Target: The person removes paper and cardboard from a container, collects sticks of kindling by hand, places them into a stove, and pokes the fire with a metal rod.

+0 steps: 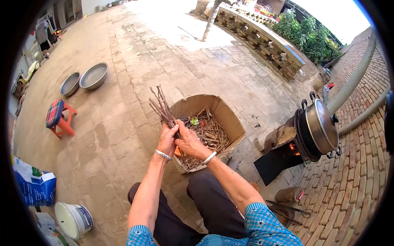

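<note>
A bundle of thin dry sticks point(163, 107) points up and to the left from my two hands. My left hand point(167, 140) is wrapped round the lower end of the bundle. Against it, my right hand point(189, 140) is closed on the same sticks near their base; its fingertips are partly hidden. Both hands are above the near left side of a cardboard box point(230, 119). Inside the box lie many broken twigs point(211, 133), with a small green wrapper point(194, 121) and an orange scrap point(177, 151) among them.
To the right, a lidded steel pot point(322, 125) sits on a stove with fire point(293, 148) at its opening, beside a brick wall point(349, 180). A stool point(61, 119), two metal basins point(94, 76) and a white bucket point(74, 220) stand on the left.
</note>
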Available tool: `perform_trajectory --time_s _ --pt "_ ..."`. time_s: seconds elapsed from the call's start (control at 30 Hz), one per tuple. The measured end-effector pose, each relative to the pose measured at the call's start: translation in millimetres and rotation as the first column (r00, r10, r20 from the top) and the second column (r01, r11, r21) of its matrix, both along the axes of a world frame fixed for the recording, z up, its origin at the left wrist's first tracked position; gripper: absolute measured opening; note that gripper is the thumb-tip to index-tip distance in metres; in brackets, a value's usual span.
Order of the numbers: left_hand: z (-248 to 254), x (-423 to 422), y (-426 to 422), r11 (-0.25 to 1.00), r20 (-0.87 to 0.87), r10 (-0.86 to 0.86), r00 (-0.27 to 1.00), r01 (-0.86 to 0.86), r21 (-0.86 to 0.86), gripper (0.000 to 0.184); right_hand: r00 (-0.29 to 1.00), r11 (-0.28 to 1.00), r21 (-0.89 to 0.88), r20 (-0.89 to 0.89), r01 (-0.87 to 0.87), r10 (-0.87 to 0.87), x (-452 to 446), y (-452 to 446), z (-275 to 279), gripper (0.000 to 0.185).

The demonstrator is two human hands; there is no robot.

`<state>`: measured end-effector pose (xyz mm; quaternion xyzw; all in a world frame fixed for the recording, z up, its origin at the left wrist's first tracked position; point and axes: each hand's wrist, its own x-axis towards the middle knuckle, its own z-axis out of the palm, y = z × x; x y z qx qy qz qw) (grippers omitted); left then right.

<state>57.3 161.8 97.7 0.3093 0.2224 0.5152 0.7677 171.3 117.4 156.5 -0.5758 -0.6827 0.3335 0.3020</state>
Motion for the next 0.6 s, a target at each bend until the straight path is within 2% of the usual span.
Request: perform_trajectory --time_s 0.1,0.17,0.2,0.23,0.4,0.53,0.6 --pt "-6.1 4.6 1.4 0.998 -0.059 0.022 0.998 -0.026 -0.062 0.022 0.995 0.992 -0.121 -0.095 -0.02 0.009 3.4 4.6 -1.5 0.067" --pt "0.5 6.8 -0.8 0.998 -0.1 0.034 0.994 -0.039 -0.046 0.023 0.963 0.996 -0.03 -0.259 -0.088 0.078 7.4 5.4 -8.0 0.065" --pt "-0.7 7.1 0.5 0.999 -0.13 0.016 0.991 -0.02 -0.033 0.024 0.931 0.985 -0.091 -0.348 -0.146 0.106 12.5 8.3 -13.0 0.065" --pt "-1.8 9.1 -0.4 0.998 -0.157 0.025 0.987 -0.033 -0.046 0.025 0.915 0.989 -0.029 -0.384 -0.147 0.124 13.8 9.7 -18.3 0.065" --pt "-6.8 16.4 -1.4 0.996 -0.164 0.023 0.986 -0.037 -0.082 0.024 0.897 0.99 -0.117 -0.442 -0.079 0.019 15.9 6.1 -15.3 0.054" --pt "-6.3 18.3 0.2 0.991 -0.195 0.02 0.981 -0.045 -0.127 0.026 0.856 0.993 -0.108 -0.517 -0.052 -0.011 14.1 4.6 -20.2 0.048" --pt "-2.1 16.6 0.8 0.994 -0.227 -0.024 0.974 -0.002 -0.113 0.028 0.833 0.986 -0.166 -0.541 0.027 -0.114 16.1 4.0 -24.6 0.044"
